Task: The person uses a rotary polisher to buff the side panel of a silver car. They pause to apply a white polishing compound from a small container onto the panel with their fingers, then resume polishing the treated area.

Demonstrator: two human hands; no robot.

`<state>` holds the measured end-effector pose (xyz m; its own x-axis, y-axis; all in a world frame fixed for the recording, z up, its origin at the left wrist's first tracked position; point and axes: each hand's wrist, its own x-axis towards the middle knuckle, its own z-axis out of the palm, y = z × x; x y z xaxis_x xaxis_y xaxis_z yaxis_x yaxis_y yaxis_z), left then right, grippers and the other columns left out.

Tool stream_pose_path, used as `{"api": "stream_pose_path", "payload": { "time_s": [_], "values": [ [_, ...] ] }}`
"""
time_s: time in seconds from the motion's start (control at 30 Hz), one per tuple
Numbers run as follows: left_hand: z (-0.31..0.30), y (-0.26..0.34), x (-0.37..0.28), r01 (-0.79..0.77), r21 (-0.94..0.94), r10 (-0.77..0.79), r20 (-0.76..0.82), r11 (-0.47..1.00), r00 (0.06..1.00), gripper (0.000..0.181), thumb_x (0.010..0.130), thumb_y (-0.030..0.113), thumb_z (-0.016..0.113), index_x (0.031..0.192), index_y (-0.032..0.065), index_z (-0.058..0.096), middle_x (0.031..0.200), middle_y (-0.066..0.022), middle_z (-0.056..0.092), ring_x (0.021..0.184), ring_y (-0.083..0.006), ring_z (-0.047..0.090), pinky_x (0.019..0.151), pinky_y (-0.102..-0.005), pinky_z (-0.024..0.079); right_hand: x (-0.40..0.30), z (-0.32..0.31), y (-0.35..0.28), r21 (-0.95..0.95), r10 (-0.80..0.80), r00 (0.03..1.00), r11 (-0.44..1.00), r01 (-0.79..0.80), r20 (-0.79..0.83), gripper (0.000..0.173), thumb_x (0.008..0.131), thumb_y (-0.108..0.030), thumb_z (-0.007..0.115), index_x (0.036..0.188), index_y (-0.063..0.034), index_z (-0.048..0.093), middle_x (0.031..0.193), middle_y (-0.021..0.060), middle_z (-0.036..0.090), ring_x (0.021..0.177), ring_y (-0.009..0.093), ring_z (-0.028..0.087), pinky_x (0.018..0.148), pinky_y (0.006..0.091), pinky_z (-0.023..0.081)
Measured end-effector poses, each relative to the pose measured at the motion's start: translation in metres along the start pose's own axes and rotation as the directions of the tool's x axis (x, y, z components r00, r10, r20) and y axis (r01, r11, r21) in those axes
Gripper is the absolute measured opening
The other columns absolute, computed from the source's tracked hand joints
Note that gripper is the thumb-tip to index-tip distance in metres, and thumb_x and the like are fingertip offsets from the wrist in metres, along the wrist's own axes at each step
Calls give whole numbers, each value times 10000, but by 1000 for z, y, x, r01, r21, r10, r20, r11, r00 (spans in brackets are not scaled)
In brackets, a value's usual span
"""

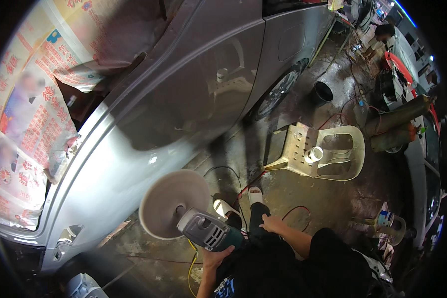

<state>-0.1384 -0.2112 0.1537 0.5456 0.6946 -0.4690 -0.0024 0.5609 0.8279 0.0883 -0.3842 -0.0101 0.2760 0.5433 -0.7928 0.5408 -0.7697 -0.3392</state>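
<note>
My left hand (216, 257) grips the rear body of a grey and green power polisher (208, 229). Its round pale pad (175, 205) faces the side of a silver car (141, 156); whether the two touch cannot be told. Smooth and glossy, the car's door panel (193, 100) mirrors a chair and a cup. Over the window openings, printed plastic sheeting (41, 123) hangs, torn in places. My right hand (273, 224) is low in front of my dark trousers, fingers loosely curled and partly apart, with nothing visible in it.
A dirty plastic chair (301, 149) holds a white cup (314, 154). Cables (242, 193) trail across the wet concrete floor by my feet. Farther off are a black bucket (322, 93), gas cylinders (398, 115), another car (430, 160) and a crouching person (383, 35). A second chair (393, 229) carries a tub.
</note>
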Motion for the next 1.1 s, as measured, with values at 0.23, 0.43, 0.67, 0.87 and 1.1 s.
{"api": "stream_pose_path", "payload": {
  "time_s": [0.23,0.43,0.67,0.87,1.1],
  "values": [
    [-27,-20,-5,181,73,-178,-49,981,983,698,594,27,928,1207,-15,596,1123,-117,671,1028,-226,655,931,-374,537,-33,40,16,317,-516,586,854,413,625,368,925,-224,576,1217,1,591,1070,163,637,990,273,614,874,388,489],
    [-21,-24,3,157,82,-148,-102,984,984,704,584,16,931,1210,-10,612,1128,-111,680,1036,-228,655,931,-366,533,53,185,12,403,-210,904,914,46,372,395,835,-148,624,1207,-14,619,853,100,689,720,204,645,607,369,529],
    [-2,-40,9,118,166,-106,-83,979,991,691,569,-32,917,1192,-21,617,1114,-108,688,1025,-221,660,910,-357,541,46,252,-4,789,-870,406,449,419,279,383,887,-235,655,1214,-43,600,907,60,672,838,183,624,729,360,505],
    [14,-82,38,144,159,-152,39,977,988,697,559,27,930,1183,-15,622,1104,-95,693,1018,-205,668,906,-350,543,6,214,35,806,-803,271,577,133,530,353,936,-276,634,1222,-69,613,944,-6,634,869,83,543,769,258,443],
    [6,-152,111,225,197,-261,177,954,949,802,549,70,914,1272,5,574,1171,-90,662,1092,-211,626,985,-373,491,114,217,117,549,-127,992,830,101,9,397,863,-184,632,1254,-116,643,912,92,668,720,173,658,610,318,518]
  ]
}}
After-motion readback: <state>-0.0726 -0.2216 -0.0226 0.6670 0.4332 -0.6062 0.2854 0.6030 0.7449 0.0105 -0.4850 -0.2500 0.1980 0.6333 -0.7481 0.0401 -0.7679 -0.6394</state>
